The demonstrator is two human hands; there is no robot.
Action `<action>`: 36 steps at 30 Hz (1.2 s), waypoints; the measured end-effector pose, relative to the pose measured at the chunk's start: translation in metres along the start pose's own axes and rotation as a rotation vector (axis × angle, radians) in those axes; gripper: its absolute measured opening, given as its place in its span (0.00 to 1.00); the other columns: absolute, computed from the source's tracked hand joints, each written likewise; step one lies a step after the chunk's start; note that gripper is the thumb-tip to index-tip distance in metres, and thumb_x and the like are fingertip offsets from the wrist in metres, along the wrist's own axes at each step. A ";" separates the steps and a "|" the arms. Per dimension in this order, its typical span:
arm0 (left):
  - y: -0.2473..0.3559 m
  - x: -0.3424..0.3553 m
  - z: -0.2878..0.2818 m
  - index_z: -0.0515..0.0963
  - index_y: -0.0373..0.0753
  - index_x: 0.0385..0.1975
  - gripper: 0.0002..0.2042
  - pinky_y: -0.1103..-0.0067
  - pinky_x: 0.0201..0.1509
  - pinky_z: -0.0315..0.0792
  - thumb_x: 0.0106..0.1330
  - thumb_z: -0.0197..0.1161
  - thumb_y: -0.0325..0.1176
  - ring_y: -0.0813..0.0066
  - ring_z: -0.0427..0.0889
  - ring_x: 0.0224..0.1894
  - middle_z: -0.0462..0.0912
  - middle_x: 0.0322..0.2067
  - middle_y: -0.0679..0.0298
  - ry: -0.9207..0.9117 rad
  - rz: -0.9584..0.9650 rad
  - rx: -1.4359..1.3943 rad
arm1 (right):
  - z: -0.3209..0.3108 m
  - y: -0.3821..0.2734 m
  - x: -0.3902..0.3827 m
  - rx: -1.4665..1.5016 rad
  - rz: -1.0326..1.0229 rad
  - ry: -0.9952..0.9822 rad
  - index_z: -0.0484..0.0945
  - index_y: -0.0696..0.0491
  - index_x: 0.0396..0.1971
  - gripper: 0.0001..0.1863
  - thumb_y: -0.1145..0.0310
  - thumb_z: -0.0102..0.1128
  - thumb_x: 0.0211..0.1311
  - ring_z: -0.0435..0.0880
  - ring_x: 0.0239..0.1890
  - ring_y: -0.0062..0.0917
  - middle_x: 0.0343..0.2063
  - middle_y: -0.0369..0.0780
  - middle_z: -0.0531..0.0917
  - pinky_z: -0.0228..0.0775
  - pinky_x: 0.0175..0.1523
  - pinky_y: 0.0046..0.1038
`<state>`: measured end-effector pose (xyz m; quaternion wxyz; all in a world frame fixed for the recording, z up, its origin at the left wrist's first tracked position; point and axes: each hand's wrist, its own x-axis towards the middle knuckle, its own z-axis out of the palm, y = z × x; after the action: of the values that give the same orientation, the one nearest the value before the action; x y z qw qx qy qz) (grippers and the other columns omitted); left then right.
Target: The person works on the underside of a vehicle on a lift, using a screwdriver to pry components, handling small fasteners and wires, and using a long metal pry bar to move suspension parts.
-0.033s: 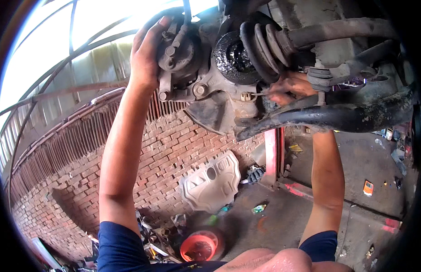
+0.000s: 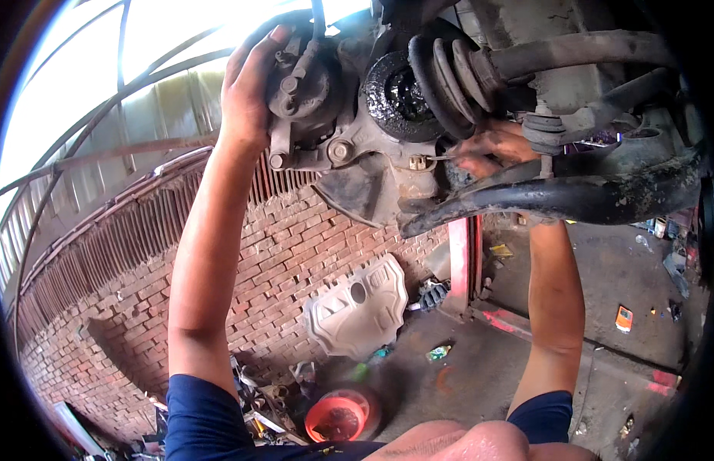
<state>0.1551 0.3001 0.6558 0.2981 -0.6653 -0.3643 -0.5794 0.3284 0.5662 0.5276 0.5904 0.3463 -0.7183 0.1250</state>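
Note:
My left hand grips the outer side of a greasy brake caliper, its thumb up near the hose. My right hand reaches up behind the black curved control arm. Its fingers curl below the ribbed rubber boot of the drive shaft, partly hidden. A thin metal piece runs from those fingertips toward a small nut on the steering knuckle; what the fingers hold is unclear. Between caliper and boot, wet black grease coats a round opening.
A ball-joint link stands beside my right wrist. Below are a brick wall, a leaning grey shield panel, a red-and-white post, a red basin and scattered litter on the floor.

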 end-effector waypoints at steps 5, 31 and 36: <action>-0.021 0.005 -0.025 0.75 0.40 0.65 0.20 0.75 0.51 0.82 0.74 0.58 0.27 0.67 0.85 0.53 0.82 0.54 0.55 0.015 0.403 0.897 | 0.011 0.008 -0.004 0.240 0.128 0.048 0.88 0.58 0.36 0.04 0.77 0.72 0.61 0.86 0.34 0.26 0.37 0.41 0.88 0.80 0.39 0.24; 0.021 0.005 0.016 0.78 0.33 0.58 0.20 0.76 0.53 0.79 0.75 0.56 0.39 0.69 0.86 0.47 0.86 0.47 0.57 -0.030 -0.172 -0.154 | 0.019 -0.005 -0.008 -0.019 0.143 0.242 0.85 0.58 0.38 0.09 0.74 0.75 0.59 0.83 0.43 0.24 0.39 0.38 0.86 0.75 0.52 0.28; 0.023 0.005 0.012 0.78 0.34 0.58 0.20 0.76 0.53 0.79 0.75 0.56 0.40 0.69 0.85 0.46 0.86 0.47 0.57 -0.093 -0.122 -0.120 | 0.017 0.004 -0.024 0.096 0.291 0.159 0.85 0.57 0.41 0.10 0.77 0.73 0.60 0.83 0.44 0.19 0.42 0.35 0.86 0.76 0.52 0.25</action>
<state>0.1813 0.2976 0.6594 0.2044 -0.6849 -0.3822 -0.5857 0.3144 0.5677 0.5016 0.6039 0.2556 -0.7049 0.2701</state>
